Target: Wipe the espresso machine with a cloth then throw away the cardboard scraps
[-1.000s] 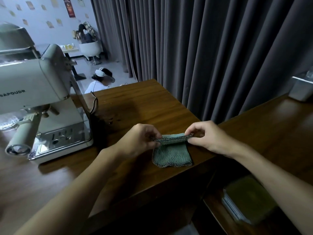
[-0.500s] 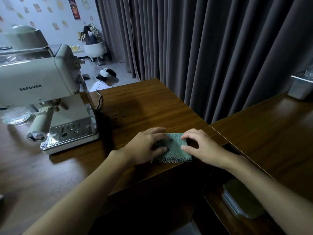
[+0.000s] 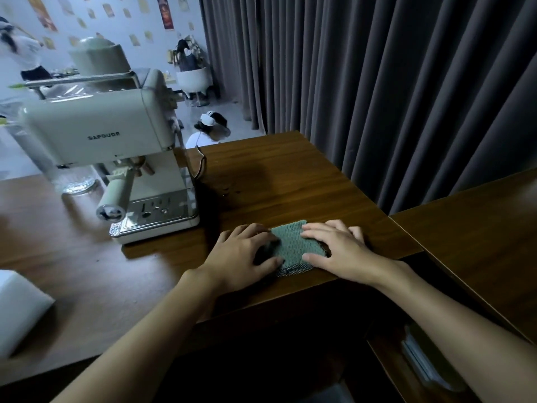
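Note:
A folded green cloth (image 3: 293, 245) lies flat on the wooden table (image 3: 284, 181) near its front right corner. My left hand (image 3: 247, 254) rests on the cloth's left edge with fingers spread. My right hand (image 3: 337, 248) presses flat on its right side. The cream espresso machine (image 3: 110, 132) stands to the left, its portafilter handle (image 3: 114, 196) pointing toward me above the shiny drip tray (image 3: 157, 213). No cardboard scraps are in view.
A white block (image 3: 20, 309) sits at the table's left front. A glass (image 3: 77, 181) stands behind the machine. A second wooden surface (image 3: 476, 228) adjoins on the right, with a shelf of papers (image 3: 427, 365) below. Dark curtains hang behind. People are in the background.
The cloth was held up folded by both hands, then laid down on the table. Both hands now press flat on it. The view has shifted left and back.

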